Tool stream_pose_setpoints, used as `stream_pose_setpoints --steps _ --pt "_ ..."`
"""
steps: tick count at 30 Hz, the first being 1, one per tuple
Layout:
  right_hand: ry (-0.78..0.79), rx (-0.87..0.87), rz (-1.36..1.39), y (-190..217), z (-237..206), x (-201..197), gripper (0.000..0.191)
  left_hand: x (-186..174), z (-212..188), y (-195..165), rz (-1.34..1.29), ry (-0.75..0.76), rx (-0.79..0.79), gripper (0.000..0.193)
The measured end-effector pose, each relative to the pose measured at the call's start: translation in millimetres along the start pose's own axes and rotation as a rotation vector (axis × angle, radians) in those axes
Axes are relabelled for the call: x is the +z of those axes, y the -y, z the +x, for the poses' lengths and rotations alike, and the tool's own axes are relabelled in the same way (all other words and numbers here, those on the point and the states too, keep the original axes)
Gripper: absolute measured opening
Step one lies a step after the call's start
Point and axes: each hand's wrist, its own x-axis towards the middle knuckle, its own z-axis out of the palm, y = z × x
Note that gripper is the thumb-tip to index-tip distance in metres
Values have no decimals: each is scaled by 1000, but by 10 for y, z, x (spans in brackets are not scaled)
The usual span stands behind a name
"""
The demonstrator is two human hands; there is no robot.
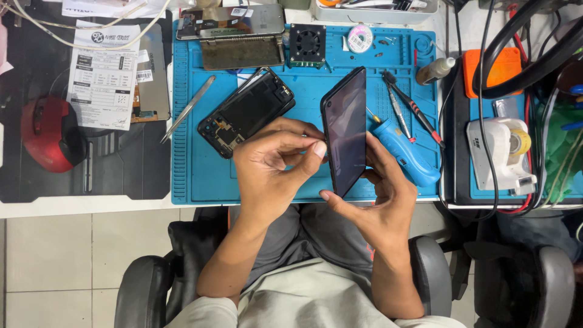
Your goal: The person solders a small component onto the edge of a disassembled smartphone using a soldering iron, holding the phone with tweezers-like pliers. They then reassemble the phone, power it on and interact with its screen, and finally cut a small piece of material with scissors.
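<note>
- A person seated at a repair bench holds a dark phone screen panel (345, 130) upright on its long edge above the front of a blue silicone work mat (200, 176).
- The right hand (379, 203) cradles the panel from below and behind, fingers wrapped round its lower edge, thumb against the near corner.
- The left hand (273, 164) is curled narrow, thumb and forefinger pinched together at the panel's left edge; whether they grip anything small cannot be told.
- Just behind the left hand, an opened black phone body (246, 112) lies tilted on the mat, its insides showing.
- A pair of metal tweezers (188, 108) lies near the mat's left side, well apart from both hands.
- A blue electric screwdriver (405, 152) lies on the mat just beside the right hand, with a red-and-black hand tool (413, 109) behind it.
- At the far edge of the mat stand a small black fan (306, 44), a reflective metal plate (234, 36) and a reel of solder wire (360, 38).
- A red computer mouse (48, 133) rests on a dark pad to the left, near a printed paper form (103, 76).
- A white tape dispenser (501, 152) sits at the right.
</note>
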Motion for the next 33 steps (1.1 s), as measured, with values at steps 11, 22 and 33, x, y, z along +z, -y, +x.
stream_pose_setpoints --steps 11,22,33 --pt "-6 2 4 -10 -8 -6 96 8 -1 13 13 2 1 9" --pt "-13 18 26 -12 -4 -15 94 3 -12 38 44 25 -39 8" --pt "-9 15 30 -15 -9 -21 95 40 -20 31 58 32 -13 8"
